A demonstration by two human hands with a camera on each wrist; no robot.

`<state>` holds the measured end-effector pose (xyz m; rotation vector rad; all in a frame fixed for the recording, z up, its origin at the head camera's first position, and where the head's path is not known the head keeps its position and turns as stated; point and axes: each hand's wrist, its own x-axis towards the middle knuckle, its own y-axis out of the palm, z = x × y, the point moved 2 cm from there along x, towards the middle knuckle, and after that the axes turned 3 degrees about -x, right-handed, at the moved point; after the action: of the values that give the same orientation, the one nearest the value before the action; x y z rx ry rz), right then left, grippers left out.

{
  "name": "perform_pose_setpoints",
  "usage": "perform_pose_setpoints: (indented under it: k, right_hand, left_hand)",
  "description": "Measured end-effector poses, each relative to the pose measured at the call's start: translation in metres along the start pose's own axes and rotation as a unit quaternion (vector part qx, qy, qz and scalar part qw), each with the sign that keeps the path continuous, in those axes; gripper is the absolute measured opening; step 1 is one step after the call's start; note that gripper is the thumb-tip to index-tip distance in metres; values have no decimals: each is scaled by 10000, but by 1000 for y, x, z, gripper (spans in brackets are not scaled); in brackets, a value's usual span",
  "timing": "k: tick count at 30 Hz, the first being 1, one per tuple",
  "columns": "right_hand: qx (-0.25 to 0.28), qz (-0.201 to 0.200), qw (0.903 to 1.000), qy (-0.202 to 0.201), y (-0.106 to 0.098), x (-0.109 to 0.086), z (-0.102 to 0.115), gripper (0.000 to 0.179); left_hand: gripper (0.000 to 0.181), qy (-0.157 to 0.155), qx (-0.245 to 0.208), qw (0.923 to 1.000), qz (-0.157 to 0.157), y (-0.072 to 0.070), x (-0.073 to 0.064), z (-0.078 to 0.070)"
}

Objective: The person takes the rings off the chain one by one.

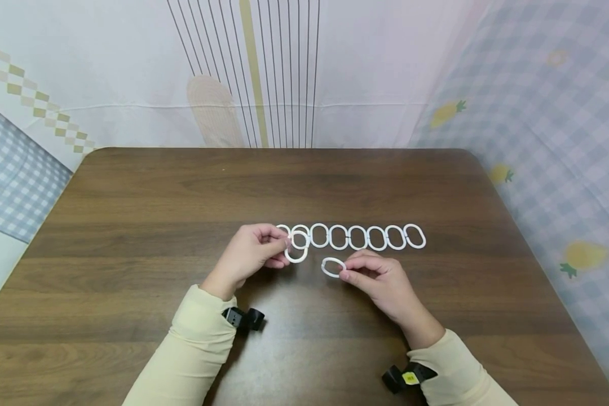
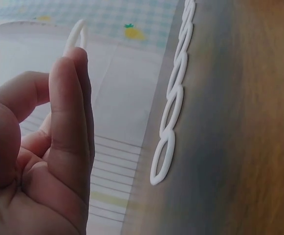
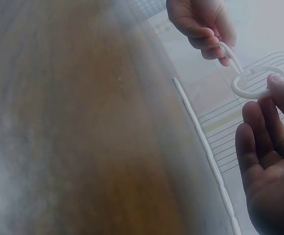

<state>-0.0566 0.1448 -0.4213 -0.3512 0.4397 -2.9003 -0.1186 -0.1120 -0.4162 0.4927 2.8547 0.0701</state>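
Note:
My left hand [image 1: 251,249] pinches a white oval ring [image 1: 296,260] between thumb and fingertips, raised above the table. Between thumb and index finger, my right hand [image 1: 385,283] holds a second white ring [image 1: 322,268] by its right end, tilted. In the right wrist view a small break shows in this right-hand ring [image 3: 249,96], and the two held rings overlap there; whether they touch I cannot tell. Behind both hands, a row of several white oval rings [image 1: 338,226] lies side by side on the table. Its left end is partly hidden by the left hand and its ring.
The brown wooden table [image 1: 182,186] has its far edge beyond the row, against a hanging white cloth [image 1: 365,67] with printed lines. A checkered cloth [image 1: 538,113] hangs along the right. Each wrist wears a black camera [image 1: 255,319] on a strap.

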Motion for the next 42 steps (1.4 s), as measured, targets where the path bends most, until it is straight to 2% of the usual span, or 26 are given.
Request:
perform_pose_setpoints:
  k: [5,12,25,32,42]
  right_hand:
    - [14,-4,10000,21,1,0,0,8]
    - [21,-8,9999,117,1,0,0,9]
    - [74,8,10000,63,1,0,-1,9]
    - [59,9,9999,144,1,0,-1,9]
    - [37,40,9997,225,0,-1,-1,9]
  left_hand:
    - [22,-16,44,9995,-321,-12,2,1]
    - [20,36,372,9966,-730,-28,5,4]
    - [18,-43,605,9932,-997,-43,8,11]
    - [17,-120,905,9895,-1122,-50,9,15]
    - [17,-257,794,9887,-1247,-55,10,19]
